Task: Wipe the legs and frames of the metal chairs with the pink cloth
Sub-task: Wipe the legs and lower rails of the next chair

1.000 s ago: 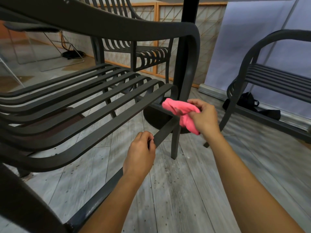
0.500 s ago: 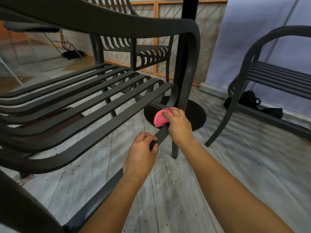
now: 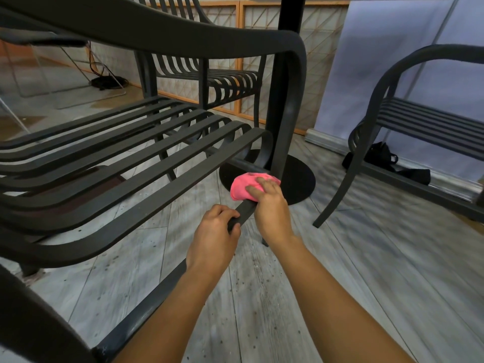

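Observation:
A dark metal slatted chair fills the left and middle of the head view. Its low side rail runs from the lower left up to the front leg. My left hand is wrapped around that rail. Just beyond it my right hand presses a bunched pink cloth onto the rail's far end, close to the front leg. The cloth hides the joint of rail and leg.
A second dark metal chair stands at the right, a third behind. A black table post rises from a round base on the grey plank floor. A black bag lies by the wall; cables at far left.
My right hand brought the pink cloth down from beside the seat corner onto the low side rail, then slid it slightly toward the front leg. My left hand stayed on the rail.

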Action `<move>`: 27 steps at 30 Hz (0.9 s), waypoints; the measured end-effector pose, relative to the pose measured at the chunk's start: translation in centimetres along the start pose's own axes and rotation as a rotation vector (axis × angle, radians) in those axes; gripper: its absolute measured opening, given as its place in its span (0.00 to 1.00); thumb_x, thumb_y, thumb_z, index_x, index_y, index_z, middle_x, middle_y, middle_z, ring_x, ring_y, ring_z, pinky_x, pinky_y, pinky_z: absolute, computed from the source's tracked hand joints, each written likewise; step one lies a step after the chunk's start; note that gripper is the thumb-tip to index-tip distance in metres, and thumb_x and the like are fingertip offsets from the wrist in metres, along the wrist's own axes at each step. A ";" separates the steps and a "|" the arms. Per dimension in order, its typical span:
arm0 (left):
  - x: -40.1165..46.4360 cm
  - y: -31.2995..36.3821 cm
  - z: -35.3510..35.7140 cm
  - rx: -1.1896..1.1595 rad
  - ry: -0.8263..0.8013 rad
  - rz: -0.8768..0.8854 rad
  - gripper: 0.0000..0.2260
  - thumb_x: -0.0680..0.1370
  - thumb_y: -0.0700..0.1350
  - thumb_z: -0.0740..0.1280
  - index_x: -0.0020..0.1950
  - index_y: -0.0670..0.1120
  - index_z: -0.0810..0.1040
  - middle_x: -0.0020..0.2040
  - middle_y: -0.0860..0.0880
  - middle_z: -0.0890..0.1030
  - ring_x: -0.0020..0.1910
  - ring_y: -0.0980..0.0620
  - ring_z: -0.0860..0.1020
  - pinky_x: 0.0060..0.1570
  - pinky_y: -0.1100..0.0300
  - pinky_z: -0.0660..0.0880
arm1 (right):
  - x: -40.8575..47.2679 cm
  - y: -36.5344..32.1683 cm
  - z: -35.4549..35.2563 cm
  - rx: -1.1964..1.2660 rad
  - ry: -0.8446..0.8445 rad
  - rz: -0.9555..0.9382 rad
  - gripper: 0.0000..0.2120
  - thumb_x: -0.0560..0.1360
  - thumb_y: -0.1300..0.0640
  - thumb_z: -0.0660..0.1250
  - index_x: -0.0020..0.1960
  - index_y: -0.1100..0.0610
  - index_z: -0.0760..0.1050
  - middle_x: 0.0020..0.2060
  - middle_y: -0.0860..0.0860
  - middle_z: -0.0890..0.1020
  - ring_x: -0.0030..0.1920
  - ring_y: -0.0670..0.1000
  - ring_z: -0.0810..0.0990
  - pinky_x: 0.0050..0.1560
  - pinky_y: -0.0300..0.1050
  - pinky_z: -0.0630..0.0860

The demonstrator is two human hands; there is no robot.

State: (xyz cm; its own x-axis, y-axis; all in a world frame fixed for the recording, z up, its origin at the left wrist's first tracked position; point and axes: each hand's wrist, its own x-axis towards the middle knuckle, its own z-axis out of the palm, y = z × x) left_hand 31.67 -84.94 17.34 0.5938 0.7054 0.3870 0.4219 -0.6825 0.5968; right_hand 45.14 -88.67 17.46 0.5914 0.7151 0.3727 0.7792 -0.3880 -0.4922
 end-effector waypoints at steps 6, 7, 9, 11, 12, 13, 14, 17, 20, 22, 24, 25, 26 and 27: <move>-0.1 0.0 -0.1 -0.004 -0.005 0.001 0.13 0.76 0.43 0.66 0.60 0.47 0.77 0.57 0.53 0.75 0.52 0.55 0.76 0.52 0.64 0.73 | -1.5 -0.7 0.1 0.065 0.037 -0.001 0.17 0.78 0.60 0.63 0.67 0.55 0.72 0.71 0.56 0.64 0.72 0.55 0.59 0.71 0.48 0.59; 0.0 0.1 -0.1 -0.005 -0.006 0.000 0.13 0.76 0.43 0.66 0.60 0.47 0.77 0.57 0.53 0.75 0.51 0.55 0.76 0.52 0.64 0.73 | -1.7 -0.8 0.1 0.083 0.038 0.009 0.17 0.78 0.60 0.63 0.67 0.55 0.72 0.71 0.56 0.65 0.72 0.55 0.59 0.71 0.48 0.59; -0.1 0.2 -0.2 -0.010 -0.010 -0.007 0.12 0.76 0.43 0.67 0.60 0.47 0.78 0.56 0.52 0.75 0.50 0.55 0.76 0.50 0.65 0.72 | -2.0 -1.3 0.0 0.178 0.029 0.063 0.17 0.79 0.58 0.61 0.68 0.55 0.71 0.71 0.54 0.64 0.72 0.53 0.60 0.70 0.46 0.59; -0.1 0.3 -0.3 -0.014 -0.013 -0.006 0.12 0.76 0.43 0.67 0.59 0.46 0.78 0.56 0.52 0.76 0.50 0.56 0.75 0.50 0.67 0.71 | -2.4 -1.7 -0.4 0.218 0.028 0.087 0.18 0.79 0.57 0.60 0.68 0.55 0.70 0.71 0.53 0.64 0.71 0.52 0.61 0.68 0.44 0.60; -0.1 0.4 -0.5 -0.013 -0.013 -0.001 0.12 0.76 0.43 0.66 0.59 0.46 0.78 0.56 0.52 0.76 0.51 0.55 0.75 0.50 0.68 0.70 | -2.7 -1.9 -0.5 0.212 0.033 0.069 0.17 0.79 0.57 0.60 0.68 0.55 0.70 0.71 0.53 0.64 0.70 0.52 0.62 0.68 0.44 0.60; -0.2 0.5 -0.6 -0.005 -0.013 0.008 0.12 0.76 0.43 0.66 0.59 0.45 0.77 0.57 0.51 0.76 0.52 0.55 0.75 0.50 0.69 0.68 | -2.9 -2.0 -0.6 0.224 0.040 0.052 0.17 0.79 0.58 0.60 0.67 0.55 0.71 0.70 0.54 0.64 0.70 0.52 0.62 0.68 0.46 0.61; -0.4 0.6 -0.8 0.013 -0.014 0.023 0.12 0.77 0.43 0.66 0.59 0.45 0.77 0.57 0.51 0.75 0.54 0.55 0.74 0.50 0.69 0.67 | -3.2 -2.2 -0.6 0.235 0.049 0.035 0.16 0.79 0.59 0.60 0.66 0.56 0.71 0.70 0.55 0.65 0.70 0.54 0.63 0.69 0.49 0.63; -1.3 0.8 -1.4 0.086 -0.003 0.079 0.11 0.77 0.44 0.66 0.58 0.46 0.77 0.56 0.51 0.76 0.55 0.53 0.73 0.51 0.65 0.69 | -3.7 -2.3 -0.5 0.168 0.097 -0.013 0.15 0.78 0.58 0.61 0.64 0.53 0.73 0.67 0.52 0.67 0.67 0.53 0.66 0.65 0.47 0.67; -2.7 0.9 -1.8 0.152 0.018 0.141 0.10 0.76 0.45 0.66 0.57 0.46 0.78 0.55 0.51 0.77 0.55 0.52 0.73 0.53 0.60 0.71 | -4.7 -2.1 -0.9 0.199 0.069 -0.014 0.18 0.75 0.68 0.61 0.62 0.55 0.75 0.65 0.55 0.70 0.66 0.55 0.67 0.64 0.45 0.65; -3.7 1.0 -2.0 0.180 0.012 0.169 0.10 0.76 0.46 0.66 0.57 0.48 0.78 0.57 0.53 0.77 0.57 0.53 0.72 0.55 0.59 0.69 | -5.5 -1.5 -0.7 0.212 0.076 -0.003 0.21 0.72 0.73 0.60 0.60 0.57 0.77 0.64 0.58 0.72 0.66 0.57 0.67 0.66 0.49 0.65; -4.5 1.3 -2.4 0.183 0.006 0.185 0.10 0.75 0.45 0.67 0.56 0.48 0.79 0.56 0.52 0.78 0.57 0.53 0.73 0.55 0.58 0.71 | -6.2 -1.1 -0.6 0.259 0.101 0.027 0.21 0.72 0.74 0.60 0.59 0.58 0.78 0.62 0.58 0.75 0.64 0.58 0.70 0.64 0.53 0.69; -4.8 1.4 -2.6 0.187 0.005 0.199 0.09 0.74 0.44 0.70 0.54 0.48 0.80 0.54 0.51 0.79 0.55 0.52 0.75 0.53 0.57 0.73 | -6.5 -1.2 -0.6 0.276 0.125 0.032 0.20 0.71 0.74 0.62 0.58 0.58 0.79 0.61 0.57 0.75 0.63 0.58 0.72 0.63 0.54 0.71; -5.0 1.5 -2.7 0.193 0.010 0.216 0.09 0.71 0.43 0.72 0.51 0.48 0.81 0.51 0.51 0.80 0.53 0.51 0.77 0.50 0.57 0.75 | -6.8 -1.2 -0.7 0.278 0.144 0.037 0.20 0.71 0.75 0.63 0.58 0.58 0.79 0.61 0.56 0.76 0.63 0.57 0.73 0.62 0.55 0.72; -5.3 1.5 -2.7 0.196 0.013 0.234 0.10 0.69 0.42 0.74 0.49 0.47 0.81 0.49 0.51 0.80 0.51 0.50 0.78 0.48 0.56 0.76 | -7.2 -1.3 -0.8 0.285 0.154 0.046 0.20 0.71 0.76 0.64 0.57 0.58 0.80 0.61 0.55 0.77 0.62 0.56 0.74 0.62 0.55 0.73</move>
State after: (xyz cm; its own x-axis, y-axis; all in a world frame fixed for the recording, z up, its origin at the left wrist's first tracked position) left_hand 27.29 -89.13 18.12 0.6820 0.5260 0.5081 0.3993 -0.8499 0.3438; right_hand 40.07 -93.77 16.02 0.6659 0.5958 0.4490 0.6744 -0.2235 -0.7037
